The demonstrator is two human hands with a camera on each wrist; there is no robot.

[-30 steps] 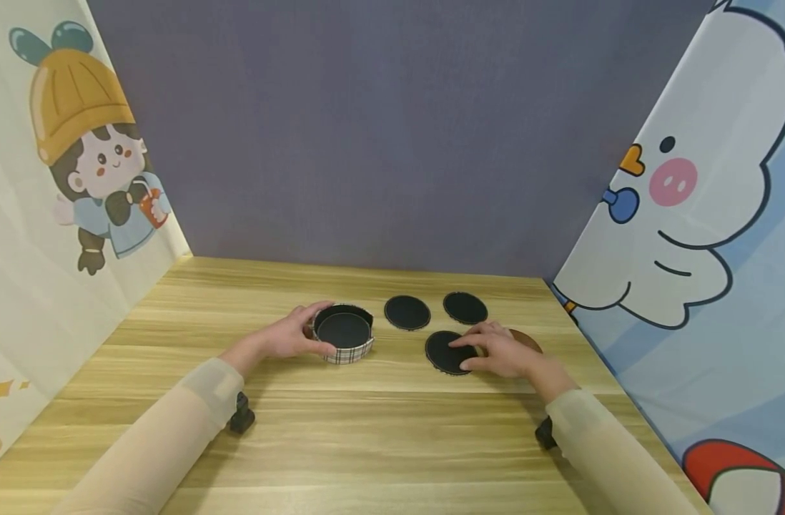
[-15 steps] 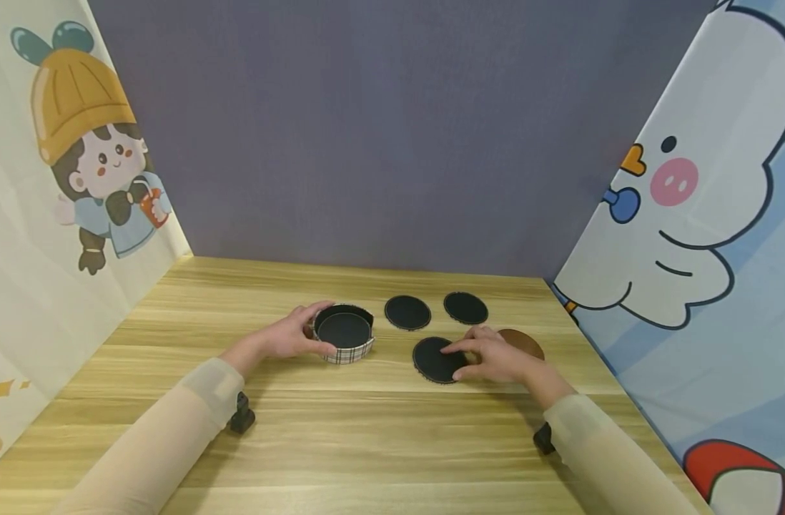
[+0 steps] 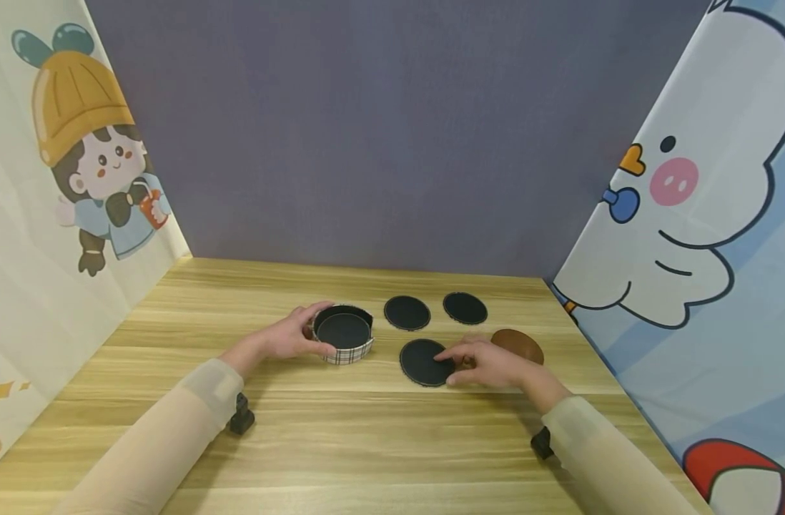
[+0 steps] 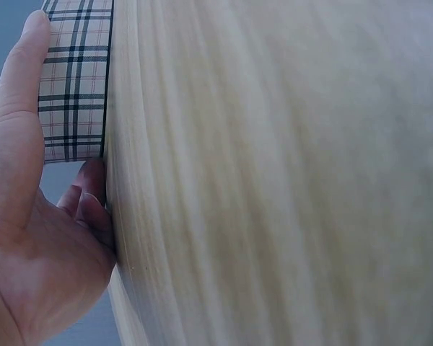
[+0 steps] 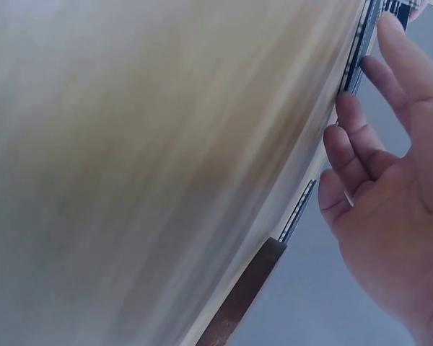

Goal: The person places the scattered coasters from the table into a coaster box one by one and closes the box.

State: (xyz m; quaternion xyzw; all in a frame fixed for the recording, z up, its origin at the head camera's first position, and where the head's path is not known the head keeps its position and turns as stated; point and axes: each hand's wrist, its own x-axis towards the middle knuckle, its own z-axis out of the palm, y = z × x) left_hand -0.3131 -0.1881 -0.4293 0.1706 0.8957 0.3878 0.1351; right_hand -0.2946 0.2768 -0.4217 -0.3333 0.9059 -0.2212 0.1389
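Observation:
In the head view my left hand [image 3: 296, 333] grips a round coaster holder [image 3: 352, 355] with plaid sides and a dark inside, thumb at the front and fingers behind. The left wrist view shows the thumb [image 4: 29, 54] along its plaid wall [image 4: 73, 94]. On the table to the right lies a round black coaster [image 3: 423, 362]. My right hand [image 3: 492, 363] touches it, index finger over its top and thumb at its near right edge. Two more black coasters, one nearer the holder [image 3: 407, 313] and one farther right [image 3: 465, 308], lie flat behind.
A brown round piece [image 3: 517, 345] lies just behind the right hand; its side [image 5: 242, 303] shows in the right wrist view. The wood-grain table [image 3: 367, 443] meets a grey back panel [image 3: 379, 143] and printed side panels.
My right hand has slid the black coaster left along the table toward the holder. More of the brown piece shows now. The left hand and the holder have stayed in place.

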